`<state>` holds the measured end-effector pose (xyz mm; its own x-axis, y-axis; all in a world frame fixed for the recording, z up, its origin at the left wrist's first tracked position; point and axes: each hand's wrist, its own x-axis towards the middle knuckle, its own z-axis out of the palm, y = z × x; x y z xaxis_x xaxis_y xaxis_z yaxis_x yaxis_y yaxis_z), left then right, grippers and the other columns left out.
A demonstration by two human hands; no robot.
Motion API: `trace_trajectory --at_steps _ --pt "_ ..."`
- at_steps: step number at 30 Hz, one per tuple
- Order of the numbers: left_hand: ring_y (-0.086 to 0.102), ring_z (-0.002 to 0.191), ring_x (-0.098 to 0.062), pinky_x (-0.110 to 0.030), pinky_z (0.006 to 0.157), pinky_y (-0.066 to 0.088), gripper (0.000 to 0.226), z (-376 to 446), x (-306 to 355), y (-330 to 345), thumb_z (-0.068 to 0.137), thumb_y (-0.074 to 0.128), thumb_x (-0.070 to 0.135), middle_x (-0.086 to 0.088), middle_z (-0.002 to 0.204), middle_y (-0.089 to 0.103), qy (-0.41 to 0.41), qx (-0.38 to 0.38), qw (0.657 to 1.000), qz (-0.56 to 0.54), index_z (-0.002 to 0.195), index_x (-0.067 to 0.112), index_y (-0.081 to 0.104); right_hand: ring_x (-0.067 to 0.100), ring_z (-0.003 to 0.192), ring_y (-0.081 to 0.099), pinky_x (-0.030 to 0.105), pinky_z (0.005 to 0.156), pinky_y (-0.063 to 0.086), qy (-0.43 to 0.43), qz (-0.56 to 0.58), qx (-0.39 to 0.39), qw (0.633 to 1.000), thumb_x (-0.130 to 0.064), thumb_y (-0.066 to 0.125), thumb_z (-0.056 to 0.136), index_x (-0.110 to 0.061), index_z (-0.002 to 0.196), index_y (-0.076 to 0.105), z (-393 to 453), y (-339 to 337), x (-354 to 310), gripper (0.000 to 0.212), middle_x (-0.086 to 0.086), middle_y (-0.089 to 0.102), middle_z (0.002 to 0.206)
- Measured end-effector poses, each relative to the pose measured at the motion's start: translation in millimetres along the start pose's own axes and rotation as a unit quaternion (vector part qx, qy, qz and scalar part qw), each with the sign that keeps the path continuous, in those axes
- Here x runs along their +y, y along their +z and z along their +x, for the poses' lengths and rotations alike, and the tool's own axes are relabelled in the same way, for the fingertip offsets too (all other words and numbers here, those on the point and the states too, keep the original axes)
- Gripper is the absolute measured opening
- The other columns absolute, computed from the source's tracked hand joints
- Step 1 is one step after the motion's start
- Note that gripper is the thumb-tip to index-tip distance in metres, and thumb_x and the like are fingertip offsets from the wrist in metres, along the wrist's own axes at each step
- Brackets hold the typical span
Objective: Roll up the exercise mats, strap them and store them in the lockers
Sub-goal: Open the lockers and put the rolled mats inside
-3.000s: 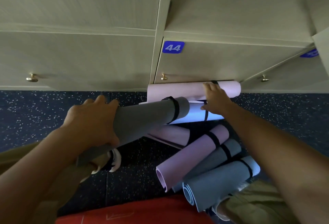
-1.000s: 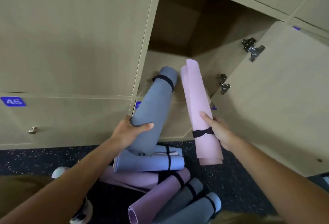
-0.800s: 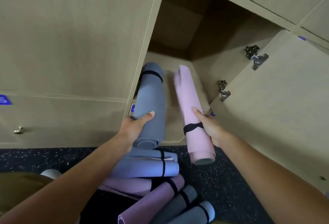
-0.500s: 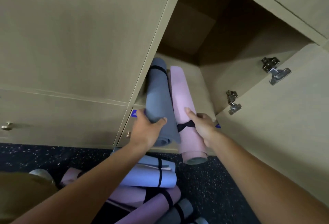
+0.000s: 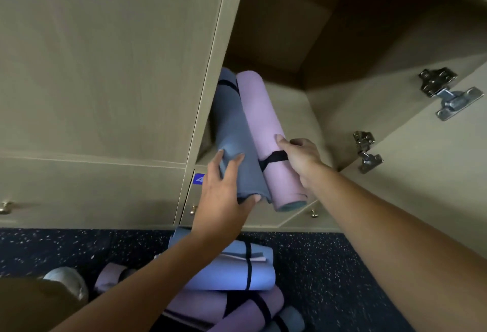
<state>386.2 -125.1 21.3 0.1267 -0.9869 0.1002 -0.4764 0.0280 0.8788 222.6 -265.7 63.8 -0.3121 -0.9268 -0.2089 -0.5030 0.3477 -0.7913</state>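
**Two mats going into the locker**

I see a grey mat (image 5: 232, 134) and a pink mat (image 5: 263, 126) lying side by side and touching. Both point the long way into the open locker (image 5: 290, 99). Their far ends are inside, on the locker floor. Their near ends stick out over the front edge, toward me.

My left hand (image 5: 224, 192) is curled round the near end of the grey mat. My right hand (image 5: 303, 160) grips the pink mat right by its black strap (image 5: 274, 157). Each hand is at the near end of its own mat, so I think the next move is a straight push forward, along the mats' length.

The locker door (image 5: 434, 173) hangs open on the right. More rolled mats wait on the floor (image 5: 329, 265) below, with a blue mat (image 5: 232, 273) on top.
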Motion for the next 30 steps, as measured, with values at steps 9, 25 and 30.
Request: trace_trajectory --at_steps 9,25,30 --pt "0.023 0.15 -0.031 -0.05 0.104 0.047 0.061 15.2 2.2 5.1 0.094 0.072 0.032 -0.006 0.168 0.014 0.022 0.034 0.992 0.117 0.15 0.037 0.047 0.012 0.104 0.064 0.025 0.078 0.05 -0.036 -0.1 -0.182 0.978 -0.051 0.079 0.083 -0.03 0.153 0.021 -35.4 -40.1 22.0 0.093 -0.008 0.057 0.132" --pt "0.054 0.101 -0.037 -0.048 0.08 0.047 0.044 31.1 11.2 13.5 0.077 0.079 0.006 -0.013 0.112 0.061 0.178 0.164 0.942 0.233 0.119 0.01 0.069 0.006 0.092 0.066 0.027 0.078 0.056 -0.067 0.252 0.148 0.954 -0.021 0.087 0.078 -0.023 0.126 0.051 -80.9 -92.9 33.8 0.06 -0.005 0.064 0.116" --pt "0.05 0.125 -0.035 -0.048 0.102 0.046 0.077 26.9 37.8 18.1 0.082 0.085 0.031 -0.014 0.137 0.052 0.171 0.147 0.967 0.117 0.146 0.008 0.048 -0.007 0.08 0.064 0.017 0.072 0.054 -0.13 0.334 0.221 0.907 -0.021 0.082 0.084 -0.023 0.126 0.048 -101.1 -144.3 -12.4 0.054 -0.006 0.063 0.112"
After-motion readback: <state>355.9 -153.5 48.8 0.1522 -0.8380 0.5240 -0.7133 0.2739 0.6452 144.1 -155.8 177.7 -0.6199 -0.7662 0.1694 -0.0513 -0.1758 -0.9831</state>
